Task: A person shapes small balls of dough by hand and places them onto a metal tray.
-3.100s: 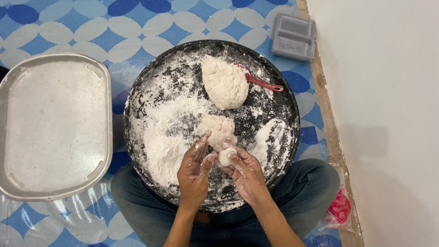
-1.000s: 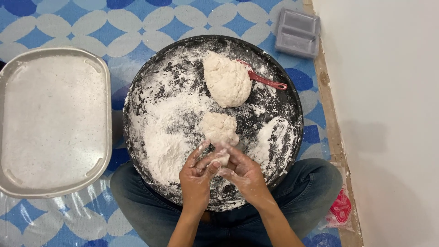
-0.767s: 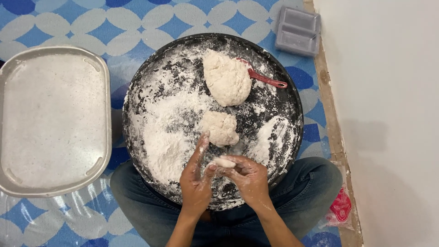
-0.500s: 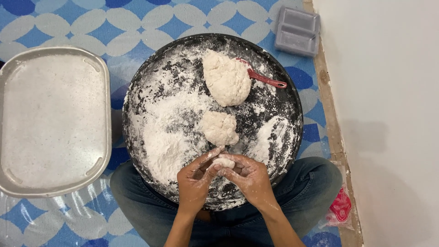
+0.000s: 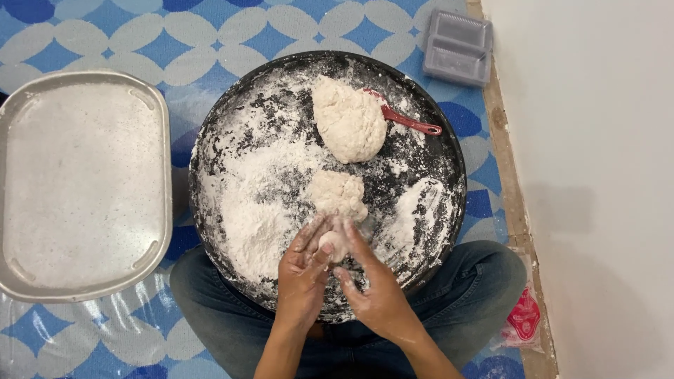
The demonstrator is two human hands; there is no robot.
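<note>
Both of our hands meet over the near edge of the round dark pan (image 5: 449, 151), cupped around a small dough piece (image 5: 331, 244): the left hand (image 5: 303, 275) wraps it from the left and the right hand (image 5: 375, 293) closes in from the right, so only a pale sliver of it shows between our floury fingers (image 5: 354, 242). We cannot make out its shape. Just beyond it lies a medium lump of dough (image 5: 338, 194), and farther off a large dough mass (image 5: 348, 128) covers the head of a red scraper (image 5: 408, 122). Loose flour (image 5: 256, 203) coats the pan. An empty-looking grey tray (image 5: 84, 184) sits to the left, its lower corner under clear plastic
</note>
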